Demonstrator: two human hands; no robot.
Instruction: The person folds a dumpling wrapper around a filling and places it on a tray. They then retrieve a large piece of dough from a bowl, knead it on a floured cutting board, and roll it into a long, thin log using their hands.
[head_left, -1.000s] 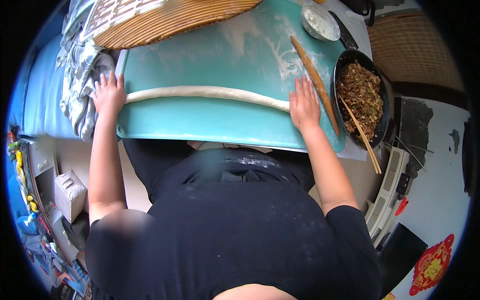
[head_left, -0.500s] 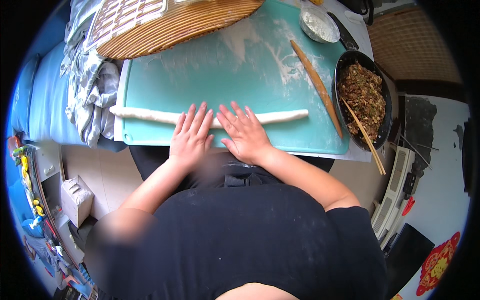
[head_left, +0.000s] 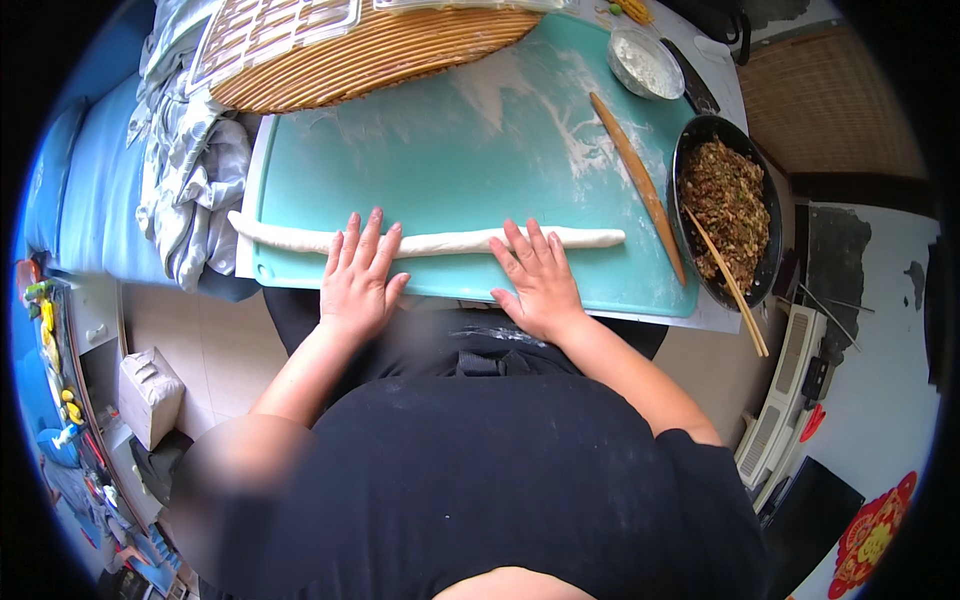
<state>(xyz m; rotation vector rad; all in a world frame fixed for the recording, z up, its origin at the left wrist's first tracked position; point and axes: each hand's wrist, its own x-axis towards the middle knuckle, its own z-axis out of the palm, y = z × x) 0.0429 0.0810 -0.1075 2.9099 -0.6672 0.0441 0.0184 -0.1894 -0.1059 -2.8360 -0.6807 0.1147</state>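
Note:
A long white dough rope (head_left: 445, 243) stretches across the near part of the teal board (head_left: 420, 160), its left end reaching past the board's edge. My left hand (head_left: 358, 275) lies flat over the rope left of its middle, fingers spread. Toward the rope's right end, my right hand (head_left: 540, 280) rests on it the same way, palm down with fingers apart. Between the two hands a bare stretch of dough shows. To the right of the rope a tapered wooden rolling pin (head_left: 640, 185) lies slantwise on the board.
A black pan (head_left: 777, 240) of chopped filling (head_left: 722, 190) stands at the right, chopsticks (head_left: 728, 285) resting on it. Behind it are a flour bowl (head_left: 646, 64) and a dark-handled tool (head_left: 692, 78). A round slatted tray (head_left: 370, 65) covers the board's far left, beside crumpled cloth (head_left: 195, 160).
My hands have moved apart along the dough rope: the left one slid left, the right one slid right. More of the rope's middle now shows between them.

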